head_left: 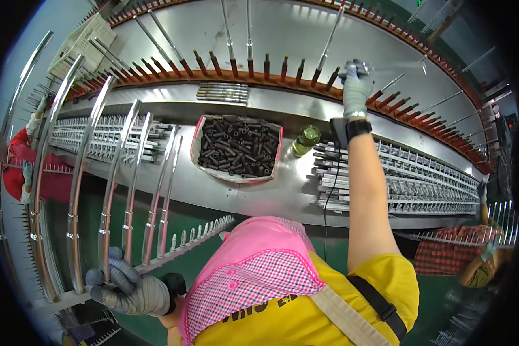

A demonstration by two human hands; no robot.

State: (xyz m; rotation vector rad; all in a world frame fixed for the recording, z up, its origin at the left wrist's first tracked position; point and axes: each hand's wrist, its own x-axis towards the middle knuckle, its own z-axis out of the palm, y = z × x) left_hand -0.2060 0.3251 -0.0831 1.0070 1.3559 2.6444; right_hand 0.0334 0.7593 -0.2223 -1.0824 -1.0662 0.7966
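My left hand (130, 285), in a grey-white glove with dark fingertips, is closed round the bar of a white pegged rack (184, 249) at lower left. Long chrome tubes (112, 190) stand up from several of its pegs; the nearer right pegs are bare. My right hand (357, 89), gloved too, reaches over the curved line of upright dark-red spindles (285, 69). Its fingers are curled on a shiny metal piece, seemingly a chrome tube (398, 64) pointing right and smeared by motion. Some spindles carry chrome tubes (331, 37).
On the metal bench stand an open carton (195, 144) of short dark sleeves and a green bottle (305, 140). Stacked racks (429, 179) lie right and left of them. Chrome rods (222, 92) lie near the spindles. Other people work at both sides. A black cable (328, 202) hangs down.
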